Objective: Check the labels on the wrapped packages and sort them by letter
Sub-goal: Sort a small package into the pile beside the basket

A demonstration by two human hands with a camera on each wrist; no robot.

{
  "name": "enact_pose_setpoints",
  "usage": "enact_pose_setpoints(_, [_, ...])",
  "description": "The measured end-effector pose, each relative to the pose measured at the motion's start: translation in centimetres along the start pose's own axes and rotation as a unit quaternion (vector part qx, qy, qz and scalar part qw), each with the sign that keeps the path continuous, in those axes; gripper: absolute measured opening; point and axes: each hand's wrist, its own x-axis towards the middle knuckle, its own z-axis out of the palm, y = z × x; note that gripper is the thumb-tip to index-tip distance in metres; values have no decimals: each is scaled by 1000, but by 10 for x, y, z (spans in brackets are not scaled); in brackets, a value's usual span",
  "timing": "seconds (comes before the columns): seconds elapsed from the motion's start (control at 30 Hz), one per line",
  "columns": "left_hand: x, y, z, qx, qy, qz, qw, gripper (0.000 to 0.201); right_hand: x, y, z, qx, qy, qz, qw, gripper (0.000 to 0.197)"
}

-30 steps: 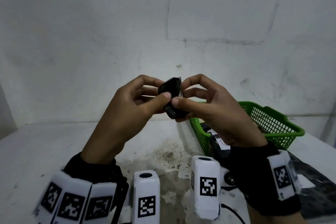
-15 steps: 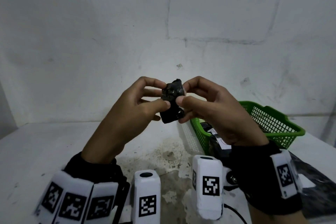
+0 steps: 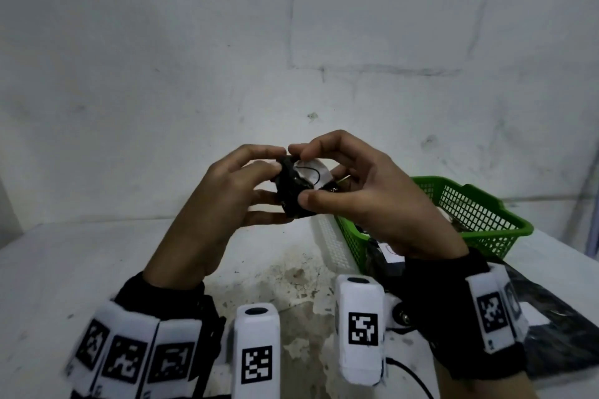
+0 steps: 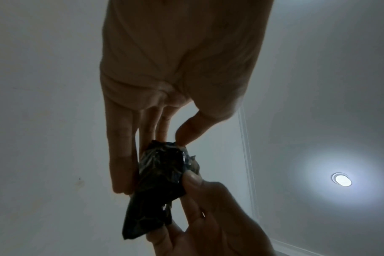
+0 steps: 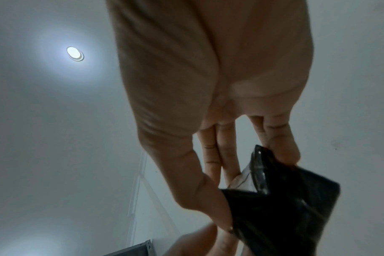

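A small package wrapped in black plastic [image 3: 293, 193] is held up in front of the wall by both hands. My left hand [image 3: 227, 191] pinches its left side with thumb and fingertips. My right hand [image 3: 366, 194] pinches its right side, thumb low and fingers on top. A white label [image 3: 312, 173] with a black pen stroke faces me on the upper right; the letter is unreadable. The left wrist view shows the crinkled black package [image 4: 158, 181] between both hands' fingers. In the right wrist view the black package [image 5: 281, 207] sits under my right thumb and fingers.
A green mesh basket [image 3: 476, 217] stands on the white table [image 3: 81, 262] at the right, with more wrapped packages [image 3: 385, 253] inside. A white mesh basket [image 3: 330, 240] edge shows beside it. Black plastic sheet [image 3: 564, 330] lies at the near right.
Both hands have turned the package between the fingertips; its white label now faces me, where only black wrap showed before. The hands stayed at about the same height.
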Motion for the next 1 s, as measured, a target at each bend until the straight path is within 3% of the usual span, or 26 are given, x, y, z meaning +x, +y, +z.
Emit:
enact_pose_setpoints(0.2, [0,-4,-3,18,-14,19,1000,16,-9,4,-6,-48,-8,35,998,52])
enact_pose_setpoints(0.4, [6,-11,12,-62,-19,-39,997,17,-12,12,-37,19,21,157,987,21])
enact_pose_setpoints(0.53, [18,-2,37,-85,-41,-59,994,12,-14,13,-59,131,51,192,971,10])
enact_pose_setpoints(0.6, [27,3,52,-76,-60,-72,993,11,-12,12,-75,131,63,205,968,6])
enact_pose_setpoints(0.7, [45,4,70,-7,-101,-113,988,9,-2,19,-100,66,92,240,964,11])
enact_pose_setpoints(0.8, [70,-10,80,119,-127,-153,973,23,11,31,-122,19,123,287,950,11])
enact_pose_setpoints(0.87, [86,-27,83,201,-130,-155,958,21,23,45,-139,-140,77,306,939,17])
enact_pose_setpoints(0.93, [101,-48,86,284,-148,-146,936,19,32,56,-146,-302,5,353,885,34])
enact_pose_setpoints(1.0, [112,-73,87,350,-173,-133,911,27,39,81,-157,-434,-76,371,817,33])
